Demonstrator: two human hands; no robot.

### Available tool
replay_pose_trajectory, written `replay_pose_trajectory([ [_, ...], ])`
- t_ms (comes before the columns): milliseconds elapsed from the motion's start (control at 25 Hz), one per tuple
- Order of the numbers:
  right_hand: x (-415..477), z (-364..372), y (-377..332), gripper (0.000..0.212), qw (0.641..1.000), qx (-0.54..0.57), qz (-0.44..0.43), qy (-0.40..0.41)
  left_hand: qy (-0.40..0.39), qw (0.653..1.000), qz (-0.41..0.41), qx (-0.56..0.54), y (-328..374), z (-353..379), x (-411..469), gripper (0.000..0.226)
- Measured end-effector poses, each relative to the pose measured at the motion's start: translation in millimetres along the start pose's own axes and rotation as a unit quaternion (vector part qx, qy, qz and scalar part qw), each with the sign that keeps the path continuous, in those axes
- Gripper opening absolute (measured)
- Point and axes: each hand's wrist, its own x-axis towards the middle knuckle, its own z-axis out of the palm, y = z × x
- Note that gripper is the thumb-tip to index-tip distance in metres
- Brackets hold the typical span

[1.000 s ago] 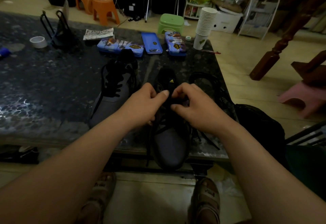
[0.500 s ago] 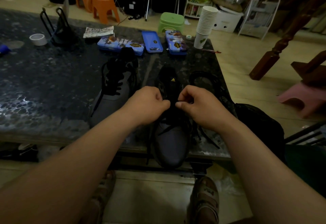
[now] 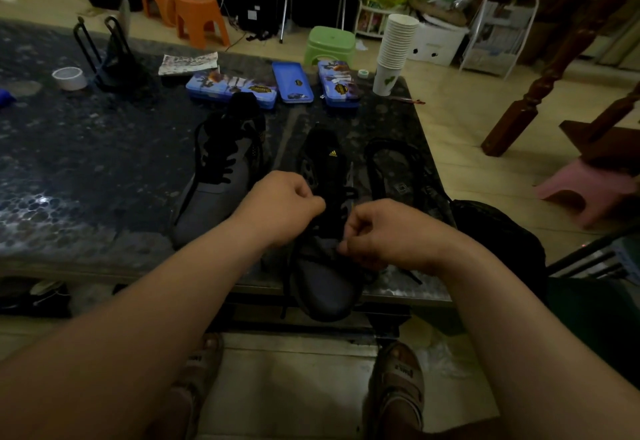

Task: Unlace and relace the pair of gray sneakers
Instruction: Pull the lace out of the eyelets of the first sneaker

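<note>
Left grip and right grip were closed, each apparently pinching the lace over the near sneaker. Its toe overhung the tabletop edge. Tension both ends evenly, keeping the lace flat. The second sneaker lay just left, so free room was toward the person.

The left hand and right hand curl over the near sneaker, covering its laces; fingertips and grip are lost in shadow.
</note>
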Motion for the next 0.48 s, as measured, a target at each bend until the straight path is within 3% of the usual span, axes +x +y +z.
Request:
replay_pose_trajectory([
  [80, -8, 0, 1, 0.011, 0.997, 0.054, 0.016, -0.045, -0.008, 0.996, -0.020, -0.090, 4, -3, -2, 0.018],
  [120, -7, 0, 2, 0.013, 0.997, 0.070, 0.029, -0.025, -0.014, 0.989, -0.033, -0.144, 5, -5, -4, 0.018],
  [240, 12, 3, 10, 0.017, 0.982, 0.102, 0.034, 0.158, -0.069, 0.941, -0.093, -0.318, 9, -15, -6, 0.024],
  [320, 23, 3, 9, 0.013, 0.969, 0.122, -0.019, 0.215, -0.045, 0.933, -0.098, -0.344, 3, -25, 0, 0.025],
  [400, 29, 2, 9, 0.008, 0.965, 0.164, -0.047, 0.198, 0.088, 0.982, -0.059, -0.157, -8, -36, 9, 0.011],
  [480, 31, -1, 9, 0.009, 0.961, 0.220, -0.037, 0.162, 0.179, 0.979, 0.005, 0.094, -14, -38, 8, 0.015],
])
